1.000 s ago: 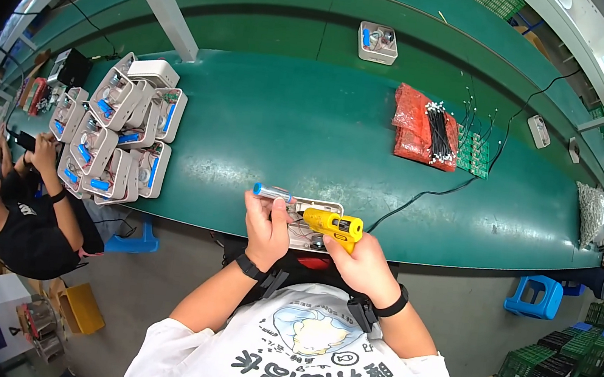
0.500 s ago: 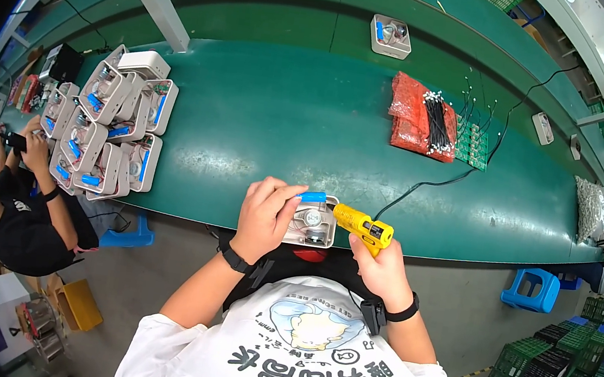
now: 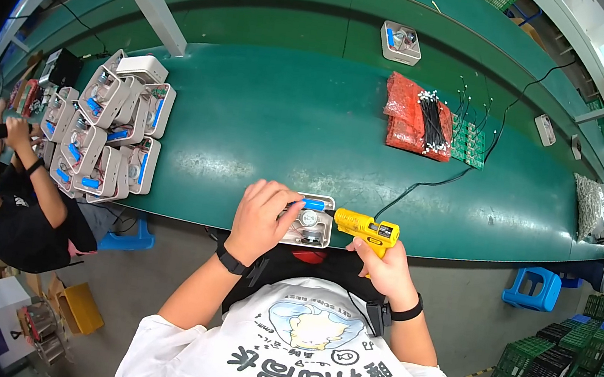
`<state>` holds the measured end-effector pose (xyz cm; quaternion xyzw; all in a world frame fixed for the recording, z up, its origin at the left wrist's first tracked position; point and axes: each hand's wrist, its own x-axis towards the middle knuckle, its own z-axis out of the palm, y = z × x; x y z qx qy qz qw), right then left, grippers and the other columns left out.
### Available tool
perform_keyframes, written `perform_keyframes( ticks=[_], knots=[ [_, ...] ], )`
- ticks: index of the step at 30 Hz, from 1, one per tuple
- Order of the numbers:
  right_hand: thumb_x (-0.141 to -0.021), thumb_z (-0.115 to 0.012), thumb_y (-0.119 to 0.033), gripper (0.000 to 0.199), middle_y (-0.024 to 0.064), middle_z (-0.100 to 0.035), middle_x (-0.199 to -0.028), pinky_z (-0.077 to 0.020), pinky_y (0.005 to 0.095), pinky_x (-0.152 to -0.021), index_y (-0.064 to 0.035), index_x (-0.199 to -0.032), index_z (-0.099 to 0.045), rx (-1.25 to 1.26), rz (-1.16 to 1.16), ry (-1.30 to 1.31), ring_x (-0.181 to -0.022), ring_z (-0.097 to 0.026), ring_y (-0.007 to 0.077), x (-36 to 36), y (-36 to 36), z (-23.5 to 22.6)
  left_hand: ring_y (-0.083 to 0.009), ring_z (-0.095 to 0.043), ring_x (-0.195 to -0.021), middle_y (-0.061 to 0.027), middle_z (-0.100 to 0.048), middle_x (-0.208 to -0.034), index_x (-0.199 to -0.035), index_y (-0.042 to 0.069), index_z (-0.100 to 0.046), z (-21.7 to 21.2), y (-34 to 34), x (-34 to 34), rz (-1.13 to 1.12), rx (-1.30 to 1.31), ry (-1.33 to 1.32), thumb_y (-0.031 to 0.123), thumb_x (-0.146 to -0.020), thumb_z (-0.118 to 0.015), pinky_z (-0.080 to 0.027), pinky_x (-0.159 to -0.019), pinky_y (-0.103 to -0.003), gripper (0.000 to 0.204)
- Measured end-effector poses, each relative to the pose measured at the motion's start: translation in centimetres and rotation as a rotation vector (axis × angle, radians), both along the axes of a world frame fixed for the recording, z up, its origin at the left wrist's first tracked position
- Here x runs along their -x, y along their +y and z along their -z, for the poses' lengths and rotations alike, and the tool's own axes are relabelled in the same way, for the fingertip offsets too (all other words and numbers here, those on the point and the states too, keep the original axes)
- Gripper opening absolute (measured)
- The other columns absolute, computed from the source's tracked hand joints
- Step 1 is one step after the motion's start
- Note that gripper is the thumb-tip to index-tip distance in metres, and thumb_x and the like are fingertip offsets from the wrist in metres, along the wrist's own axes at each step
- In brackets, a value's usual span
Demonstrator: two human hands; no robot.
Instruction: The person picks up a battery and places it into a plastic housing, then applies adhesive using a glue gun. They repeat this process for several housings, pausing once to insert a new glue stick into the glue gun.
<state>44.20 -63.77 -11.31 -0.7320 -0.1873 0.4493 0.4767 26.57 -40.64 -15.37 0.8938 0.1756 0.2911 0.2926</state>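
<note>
My left hand (image 3: 261, 217) is closed, with its fingertips on the left end of a blue cylindrical battery (image 3: 313, 204). The battery lies level along the far side of an open white plastic housing (image 3: 297, 239). Inside that housing, nearer me, sit a round silvery part (image 3: 309, 218) and a darker round part (image 3: 312, 235). My right hand (image 3: 385, 267) grips a yellow hot glue gun (image 3: 367, 228) by its handle. The gun's dark nozzle points left and is at the housing's right edge, close to the battery's right end. Whether the nozzle touches anything, I cannot tell.
Stacked white housings (image 3: 100, 131) with blue batteries stand at left, near a co-worker (image 3: 25, 205). A red bubble-wrap bag (image 3: 401, 121), black wires (image 3: 433, 122) and green circuit boards (image 3: 468, 143) lie at right. The gun's cable (image 3: 425, 183) crosses the table. A housing (image 3: 400, 42) sits on the far belt.
The battery has come down, from tilted at the housing's far edge to level inside it. The glue gun has shifted slightly right and down. The far belt's housing has moved right.
</note>
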Motion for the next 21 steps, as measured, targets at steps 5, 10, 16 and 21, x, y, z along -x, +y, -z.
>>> perform_keyframes(
  ticks=[5,10,16,21],
  knots=[
    [-0.109,-0.074,-0.023,0.032,0.0047,-0.076,-0.093,-0.0535,0.0264,-0.053,-0.0003,-0.131,-0.075,-0.055,0.023,-0.017,-0.063,-0.065,0.0083,0.6,0.6,1.4,-0.0285,-0.067,-0.088,-0.0092,-0.072,-0.1,-0.107,0.005,-0.074,-0.8,-0.1,-0.3,-0.124,0.0,0.023,0.014,-0.094,-0.086,-0.053,-0.093,-0.04,0.02],
    [-0.109,-0.074,-0.024,0.031,0.0028,-0.07,-0.086,-0.0518,0.0267,-0.05,0.0015,-0.126,-0.073,-0.021,-0.028,-0.07,-0.062,-0.063,0.0079,0.7,1.2,0.9,-0.0293,-0.066,-0.096,-0.0085,-0.074,-0.101,-0.107,0.005,-0.077,-0.5,1.2,-0.8,-0.101,0.445,0.1,0.014,-0.094,-0.085,-0.053,-0.095,-0.041,0.018],
    [-0.108,-0.074,-0.021,0.027,0.0053,-0.071,-0.084,-0.0543,0.0318,-0.056,0.0017,-0.122,-0.075,-0.065,-0.091,-0.286,-0.066,-0.066,0.0124,1.0,1.6,-0.1,-0.0284,-0.065,-0.103,-0.0076,-0.075,-0.103,-0.108,0.006,-0.079,0.4,2.2,-0.3,0.009,0.407,0.21,0.016,-0.097,-0.083,-0.052,-0.096,-0.042,0.015],
    [-0.105,-0.074,-0.019,0.028,0.0205,-0.079,-0.105,-0.0605,0.0434,-0.085,0.0015,-0.124,-0.077,-0.038,-0.113,-0.436,-0.097,-0.078,0.0397,1.8,2.4,-0.8,-0.029,-0.065,-0.102,-0.0074,-0.075,-0.102,-0.108,0.006,-0.079,1.1,2.4,-0.2,0.009,0.37,0.156,0.018,-0.099,-0.081,-0.051,-0.096,-0.041,0.015]
  ],
)
